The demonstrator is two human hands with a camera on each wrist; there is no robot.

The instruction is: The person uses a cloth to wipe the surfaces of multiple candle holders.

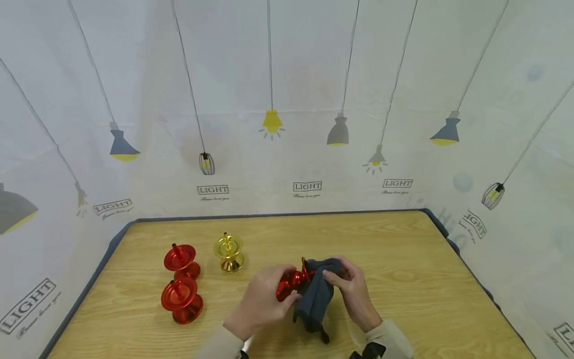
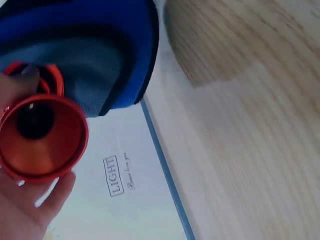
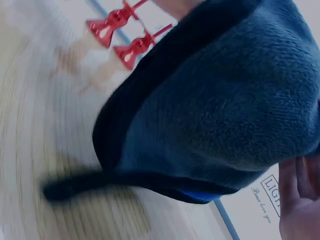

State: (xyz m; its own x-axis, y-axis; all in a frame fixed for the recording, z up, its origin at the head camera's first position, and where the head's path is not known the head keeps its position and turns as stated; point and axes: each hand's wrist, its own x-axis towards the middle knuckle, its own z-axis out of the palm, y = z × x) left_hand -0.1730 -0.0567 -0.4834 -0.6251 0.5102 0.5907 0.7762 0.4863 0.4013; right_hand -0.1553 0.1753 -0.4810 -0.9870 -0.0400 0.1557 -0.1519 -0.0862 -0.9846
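Observation:
In the head view, my left hand [image 1: 262, 300] grips a shiny red candle holder [image 1: 290, 284] by its base and stem. My right hand [image 1: 356, 295] pinches a dark grey-blue cloth [image 1: 316, 299] with thumb and fingers, wrapped over the holder's dish. Part of that dish is hidden under the fabric. The left wrist view looks into the hollow, flared base of the red holder [image 2: 70, 160], with the cloth [image 2: 95, 75] and its bright blue side above it. Plush fabric of the cloth [image 3: 215, 105] fills much of the right wrist view, a black strap hanging off its corner.
Two red candle holders stand on the left of the wooden table [image 1: 403, 259], one [image 1: 186, 309] nearer and one [image 1: 179, 258] behind it. A gold candle holder [image 1: 230, 262] stands to their right. A white curtain [image 1: 242, 164] printed with lamps surrounds the table.

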